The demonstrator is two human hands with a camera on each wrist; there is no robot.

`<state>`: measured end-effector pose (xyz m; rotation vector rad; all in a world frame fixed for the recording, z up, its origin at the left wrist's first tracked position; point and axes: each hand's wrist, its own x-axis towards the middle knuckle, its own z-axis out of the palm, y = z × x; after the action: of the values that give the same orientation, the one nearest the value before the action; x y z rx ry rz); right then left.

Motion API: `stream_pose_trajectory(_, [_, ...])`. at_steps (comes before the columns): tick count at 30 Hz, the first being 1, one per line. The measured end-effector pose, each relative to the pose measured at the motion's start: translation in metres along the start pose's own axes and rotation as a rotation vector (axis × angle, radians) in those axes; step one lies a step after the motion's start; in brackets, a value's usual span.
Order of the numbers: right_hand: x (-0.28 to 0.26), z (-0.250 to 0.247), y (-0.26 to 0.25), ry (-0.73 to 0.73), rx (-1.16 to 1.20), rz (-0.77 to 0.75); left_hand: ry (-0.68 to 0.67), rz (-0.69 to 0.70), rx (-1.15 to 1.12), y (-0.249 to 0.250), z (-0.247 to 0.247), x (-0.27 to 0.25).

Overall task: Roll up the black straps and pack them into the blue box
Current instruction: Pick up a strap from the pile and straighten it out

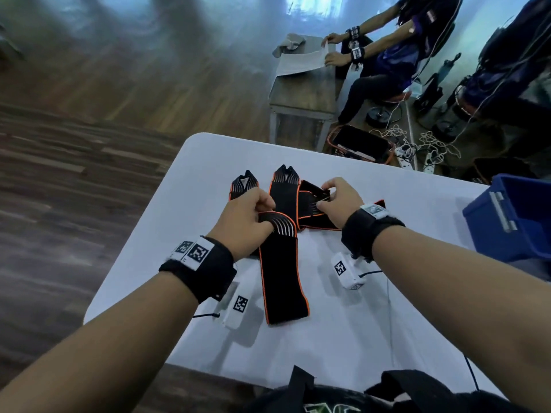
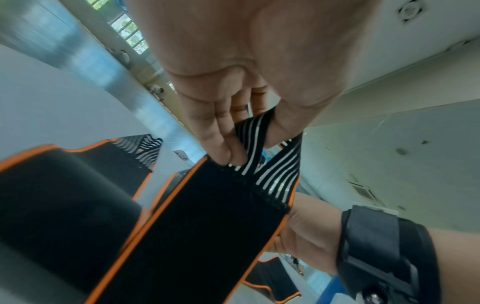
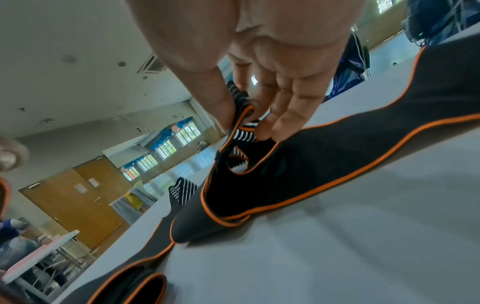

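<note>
Several black straps with orange edging lie crossed on the white table (image 1: pixel 328 347). My left hand (image 1: pixel 247 222) pinches the striped end (image 2: pixel 262 144) of the near strap (image 1: pixel 280 281), which is folded back over the strap's length. My right hand (image 1: pixel 340 201) pinches the striped end (image 3: pixel 241 102) of another strap (image 1: pixel 310 204), folded over itself near the middle. Two more striped strap ends (image 1: pixel 284 174) point away at the back. The blue box (image 1: pixel 518 216) stands at the table's right edge, right of my right hand.
Two white tagged wrist devices (image 1: pixel 347 272) hang over the table under my wrists. A dark bag (image 1: pixel 343 394) lies at the near edge. Beyond the table another person (image 1: pixel 384 55) sits at a small table, with a basket (image 1: pixel 360 144) and cables on the floor.
</note>
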<state>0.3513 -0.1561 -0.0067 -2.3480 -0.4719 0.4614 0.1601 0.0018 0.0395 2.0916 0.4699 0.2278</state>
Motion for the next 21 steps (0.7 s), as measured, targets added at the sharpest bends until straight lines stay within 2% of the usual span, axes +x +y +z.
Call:
stream_pose_trajectory(3, [-0.013,-0.033,0.003,0.045,0.054,0.029,0.038,0.088,0.062,0.028,0.011,0.003])
stream_pose_trajectory(7, [-0.033,-0.089,0.006,0.093,0.134,-0.004,0.078,0.203,0.038,0.074,0.026,0.006])
stream_pose_trajectory(12, [-0.066,-0.155,-0.002,0.048,0.168,-0.099,0.134,0.305,-0.004,0.127,0.041,0.008])
stream_pose_trajectory(18, [-0.095,-0.214,0.001,-0.04,0.26,-0.116,0.147,0.295,-0.061,0.18,0.058,0.017])
stream_pose_trajectory(21, [-0.106,-0.237,0.008,-0.033,0.339,-0.1,0.118,0.303,-0.078,0.203,0.068,0.019])
